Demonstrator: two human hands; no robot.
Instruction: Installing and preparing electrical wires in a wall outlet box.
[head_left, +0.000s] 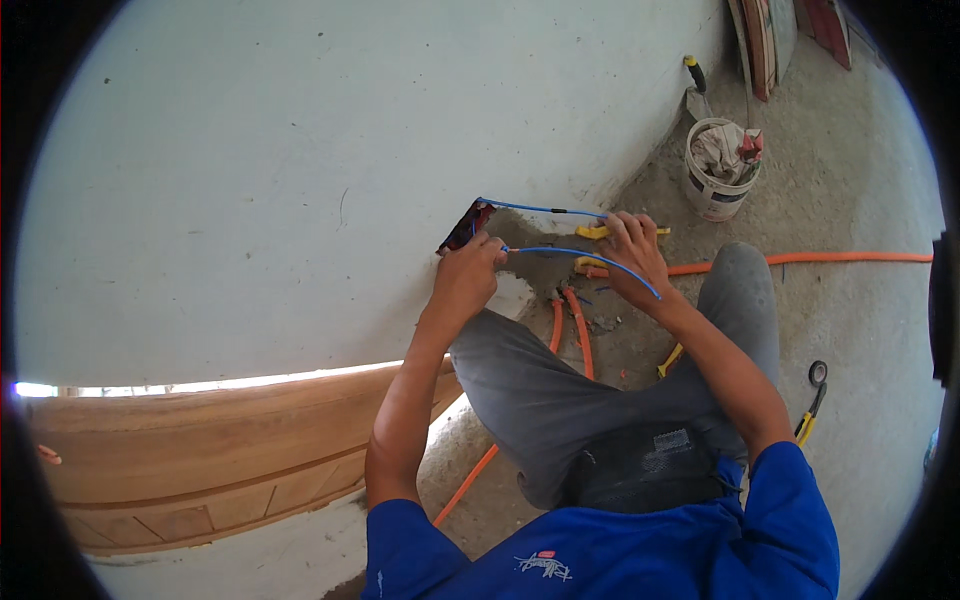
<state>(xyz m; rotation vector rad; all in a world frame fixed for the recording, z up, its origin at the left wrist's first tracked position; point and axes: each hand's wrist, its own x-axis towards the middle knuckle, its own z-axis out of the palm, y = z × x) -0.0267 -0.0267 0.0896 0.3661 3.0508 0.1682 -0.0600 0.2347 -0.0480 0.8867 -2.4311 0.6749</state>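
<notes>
A wall box opening [467, 226] holds dark and reddish bits that are hard to make out. My left hand [468, 278] is at its lower edge, fingers pinched on a blue wire [570, 250] that shows bare copper beside the fingertips. This wire curves right, its other end crossing in front of my right wrist. A second blue wire [525, 207] leaves the opening's top corner, with a short black band along it, and reaches my right hand [637, 250], whose fingers are closed on it. Yellow handles [592, 232] show around the right hand; whether it touches them is unclear.
Orange conduit [850, 257] runs across the floor, with more orange pieces [580, 330] by my knee. Yellow-handled pliers [808, 420] and a tape roll [818, 373] lie right. A bucket [716, 190] and trowel [697, 88] stand by the wall. A wooden panel [230, 450] lies left.
</notes>
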